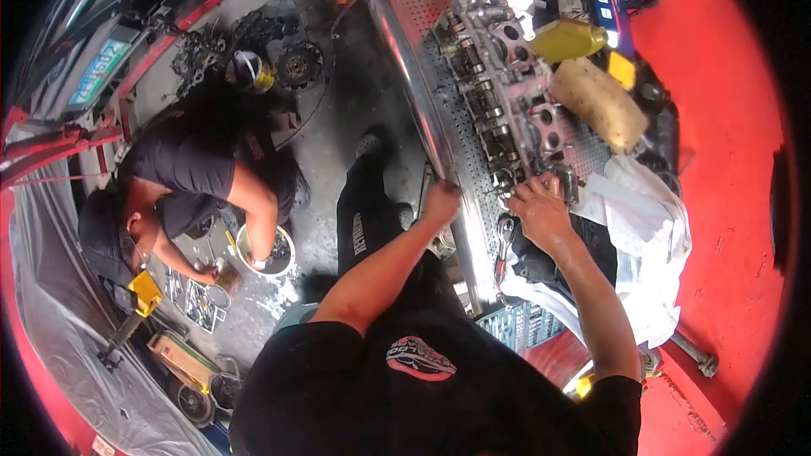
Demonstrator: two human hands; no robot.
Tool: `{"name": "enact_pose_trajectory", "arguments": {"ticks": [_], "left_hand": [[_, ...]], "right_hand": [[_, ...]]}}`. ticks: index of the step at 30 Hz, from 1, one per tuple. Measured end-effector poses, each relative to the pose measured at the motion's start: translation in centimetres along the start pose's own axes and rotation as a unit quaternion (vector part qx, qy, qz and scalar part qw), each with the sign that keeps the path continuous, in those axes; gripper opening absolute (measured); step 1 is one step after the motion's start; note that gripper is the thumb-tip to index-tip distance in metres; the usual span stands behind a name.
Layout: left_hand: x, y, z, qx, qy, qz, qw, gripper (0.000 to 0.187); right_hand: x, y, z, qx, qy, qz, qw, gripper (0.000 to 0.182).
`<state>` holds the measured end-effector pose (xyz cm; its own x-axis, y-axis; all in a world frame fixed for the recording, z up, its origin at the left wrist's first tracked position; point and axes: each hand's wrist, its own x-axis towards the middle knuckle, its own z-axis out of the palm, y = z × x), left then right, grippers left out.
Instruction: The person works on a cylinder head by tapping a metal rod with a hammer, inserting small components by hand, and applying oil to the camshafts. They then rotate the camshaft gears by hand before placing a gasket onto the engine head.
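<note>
An engine cylinder head with exposed camshaft and valve parts lies on the perforated metal bench top. At its near end, my right hand has its fingers bent over the metal. My left hand is curled closed at the bench's shiny rounded edge; whatever is inside it, if anything, is hidden. A ratchet wrench rests just below my right hand, beside a dark cloth or bag.
White cloths, a stained tan bottle and a yellow-green container crowd the right side. A teal basket sits below the bench. At left, a crouching co-worker reaches into a round basin.
</note>
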<state>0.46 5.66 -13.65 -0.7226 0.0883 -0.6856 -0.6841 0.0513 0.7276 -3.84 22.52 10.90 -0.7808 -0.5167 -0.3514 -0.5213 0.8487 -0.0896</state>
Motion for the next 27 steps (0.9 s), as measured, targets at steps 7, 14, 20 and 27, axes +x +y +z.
{"name": "enact_pose_trajectory", "arguments": {"ticks": [7, 14, 20, 27], "left_hand": [[10.4, 13.9, -12.5, 0.327, 0.183, 0.123, 0.919, 0.031], [24.0, 30.3, -13.1, 0.46, 0.133, 0.199, 0.855, 0.032], [30.9, 33.7, -11.9, 0.521, 0.085, 0.27, 0.805, 0.036], [44.1, 28.3, -15.7, 0.719, 0.102, 0.275, 0.631, 0.047]], "right_hand": [[-0.2, 0.0, 0.5, 0.001, 0.035, -0.017, 0.999, 0.011], [-0.1, -0.8, 1.0, 0.012, -0.009, 0.035, 0.999, 0.011], [-0.2, -2.2, 2.9, 0.054, -0.036, 0.102, 0.993, 0.011], [-1.1, -1.5, 1.4, 0.04, -0.049, 0.107, 0.992, 0.016]]}}
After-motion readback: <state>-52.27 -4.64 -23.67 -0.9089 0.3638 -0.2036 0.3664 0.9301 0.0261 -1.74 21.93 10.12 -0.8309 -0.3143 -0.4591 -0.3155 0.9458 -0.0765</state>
